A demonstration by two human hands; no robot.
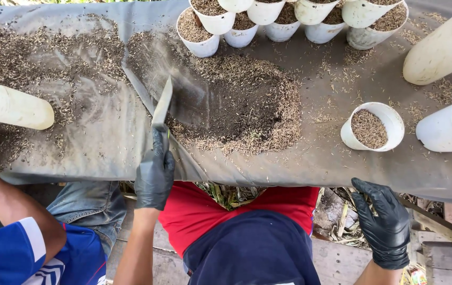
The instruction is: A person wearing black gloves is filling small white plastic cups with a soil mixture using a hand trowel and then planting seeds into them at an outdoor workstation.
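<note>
Two gloved hands at a grey sheet's near edge.
A flat scraper is gripped by the left hand; the right hand is held loosely curled, empty. Beyond, a husk pile, then white cups, are seen.

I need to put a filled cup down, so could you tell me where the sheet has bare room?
Barest: the grey sheet along its near edge, between the husk pile and the lone filled cup. Another patch lies left of the trowel. The far edge is crowded with stacked cups.
</note>
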